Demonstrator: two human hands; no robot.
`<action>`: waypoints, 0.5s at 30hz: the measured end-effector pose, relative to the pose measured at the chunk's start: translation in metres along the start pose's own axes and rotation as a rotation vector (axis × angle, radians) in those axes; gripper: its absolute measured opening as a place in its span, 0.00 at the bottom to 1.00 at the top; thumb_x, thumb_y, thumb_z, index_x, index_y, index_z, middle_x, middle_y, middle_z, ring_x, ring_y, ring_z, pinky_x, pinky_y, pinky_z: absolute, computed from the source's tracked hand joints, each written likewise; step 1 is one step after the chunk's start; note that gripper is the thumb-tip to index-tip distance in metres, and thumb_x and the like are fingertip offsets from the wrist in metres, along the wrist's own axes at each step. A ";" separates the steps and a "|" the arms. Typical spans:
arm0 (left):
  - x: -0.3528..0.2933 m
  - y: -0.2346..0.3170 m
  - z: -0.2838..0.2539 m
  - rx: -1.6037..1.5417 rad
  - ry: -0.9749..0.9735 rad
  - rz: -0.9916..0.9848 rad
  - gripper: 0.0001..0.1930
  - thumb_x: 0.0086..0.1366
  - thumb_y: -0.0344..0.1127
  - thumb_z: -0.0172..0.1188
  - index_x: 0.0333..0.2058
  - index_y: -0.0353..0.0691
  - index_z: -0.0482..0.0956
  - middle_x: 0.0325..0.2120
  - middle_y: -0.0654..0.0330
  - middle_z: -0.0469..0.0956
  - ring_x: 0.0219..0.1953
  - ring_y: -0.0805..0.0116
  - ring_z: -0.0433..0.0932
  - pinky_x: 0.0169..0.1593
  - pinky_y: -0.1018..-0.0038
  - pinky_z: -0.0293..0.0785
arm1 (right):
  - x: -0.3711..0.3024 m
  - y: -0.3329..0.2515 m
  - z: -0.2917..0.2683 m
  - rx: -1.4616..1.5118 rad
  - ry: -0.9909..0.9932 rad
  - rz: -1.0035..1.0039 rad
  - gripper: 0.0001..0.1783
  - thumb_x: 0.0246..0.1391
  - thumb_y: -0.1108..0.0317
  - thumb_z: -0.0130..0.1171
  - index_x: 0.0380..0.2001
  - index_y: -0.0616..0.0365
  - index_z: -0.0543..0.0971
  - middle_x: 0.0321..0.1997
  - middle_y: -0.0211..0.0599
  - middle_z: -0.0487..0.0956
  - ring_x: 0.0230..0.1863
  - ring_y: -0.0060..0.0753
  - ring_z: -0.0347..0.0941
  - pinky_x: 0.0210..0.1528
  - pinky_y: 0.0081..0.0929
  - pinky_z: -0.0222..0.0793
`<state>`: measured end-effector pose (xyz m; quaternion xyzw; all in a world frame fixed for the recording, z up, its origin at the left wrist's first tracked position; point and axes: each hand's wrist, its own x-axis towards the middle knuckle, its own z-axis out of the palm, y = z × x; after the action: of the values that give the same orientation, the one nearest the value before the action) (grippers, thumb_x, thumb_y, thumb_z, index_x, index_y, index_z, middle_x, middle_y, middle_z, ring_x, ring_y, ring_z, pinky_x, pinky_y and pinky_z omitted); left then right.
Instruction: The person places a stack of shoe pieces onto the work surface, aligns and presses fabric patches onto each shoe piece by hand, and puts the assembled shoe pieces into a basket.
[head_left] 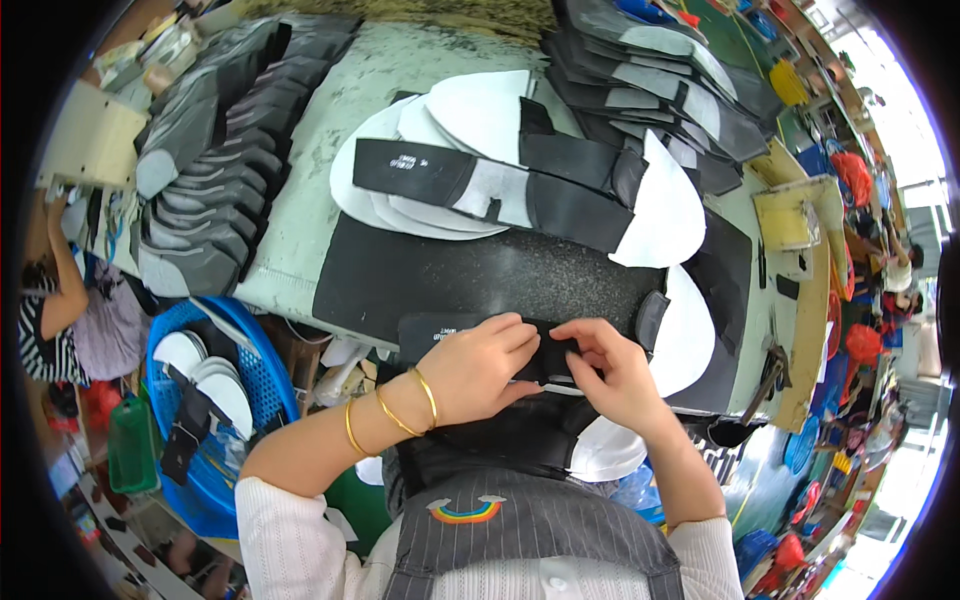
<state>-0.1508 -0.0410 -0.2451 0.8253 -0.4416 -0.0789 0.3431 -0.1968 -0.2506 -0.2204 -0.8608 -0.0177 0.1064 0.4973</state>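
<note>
At the near edge of the work table, both hands are on a black flat shoe-upper-like piece (430, 330), seemingly fabric or leather, with small white print. My left hand (482, 368), two gold bangles on its wrist, curls its fingers over the piece, thumb below. My right hand (612, 372) bends its fingers and thumb onto the piece close to the left fingertips. The exact grip point is partly hidden. Just beyond lies a similar black piece (585, 212) with a grey middle and a white rounded end, across white rounded pieces (365, 185). Another white rounded piece (684, 335) lies right of my hands.
A black mat (400, 270) covers the table's near part. Stacks of grey-black pieces stand at the left (205, 200) and back right (650, 80). A blue basket (285, 385) holds more pieces at lower left. Another person's arm (66, 265) shows at far left.
</note>
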 end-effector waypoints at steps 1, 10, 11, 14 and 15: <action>0.001 -0.004 0.000 -0.025 -0.010 0.016 0.23 0.52 0.42 0.65 0.43 0.32 0.75 0.44 0.55 0.73 0.48 0.58 0.72 0.48 0.68 0.73 | -0.003 -0.013 -0.010 -0.034 -0.099 -0.036 0.22 0.45 0.83 0.50 0.47 0.59 0.71 0.48 0.43 0.73 0.38 0.45 0.74 0.40 0.34 0.72; 0.005 -0.011 -0.010 -0.202 -0.011 0.065 0.15 0.53 0.34 0.63 0.38 0.33 0.76 0.43 0.55 0.72 0.47 0.56 0.71 0.50 0.66 0.70 | 0.007 -0.002 -0.002 -0.599 -0.122 -0.504 0.14 0.39 0.76 0.57 0.35 0.63 0.76 0.43 0.38 0.76 0.46 0.40 0.72 0.46 0.32 0.70; 0.005 -0.013 -0.008 -0.200 -0.010 0.062 0.15 0.53 0.34 0.63 0.38 0.33 0.76 0.43 0.55 0.72 0.47 0.56 0.71 0.50 0.66 0.70 | 0.006 -0.003 -0.004 -0.515 -0.122 -0.412 0.12 0.42 0.75 0.57 0.35 0.63 0.76 0.42 0.37 0.76 0.47 0.39 0.72 0.44 0.31 0.72; 0.005 -0.017 -0.003 -0.286 -0.030 -0.017 0.11 0.54 0.32 0.61 0.35 0.34 0.77 0.42 0.58 0.73 0.45 0.57 0.72 0.48 0.66 0.71 | 0.002 -0.005 -0.005 -0.534 -0.148 -0.438 0.11 0.47 0.71 0.58 0.35 0.62 0.77 0.42 0.36 0.77 0.48 0.37 0.72 0.41 0.29 0.74; 0.006 -0.015 -0.003 -0.255 -0.019 -0.026 0.09 0.54 0.32 0.61 0.33 0.35 0.77 0.40 0.59 0.74 0.44 0.58 0.73 0.47 0.67 0.72 | 0.000 -0.005 -0.005 -0.638 -0.172 -0.557 0.10 0.49 0.70 0.59 0.36 0.61 0.77 0.42 0.35 0.77 0.49 0.36 0.71 0.40 0.27 0.75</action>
<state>-0.1361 -0.0388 -0.2514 0.7798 -0.4203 -0.1466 0.4401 -0.1957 -0.2524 -0.2134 -0.9219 -0.3225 0.0286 0.2126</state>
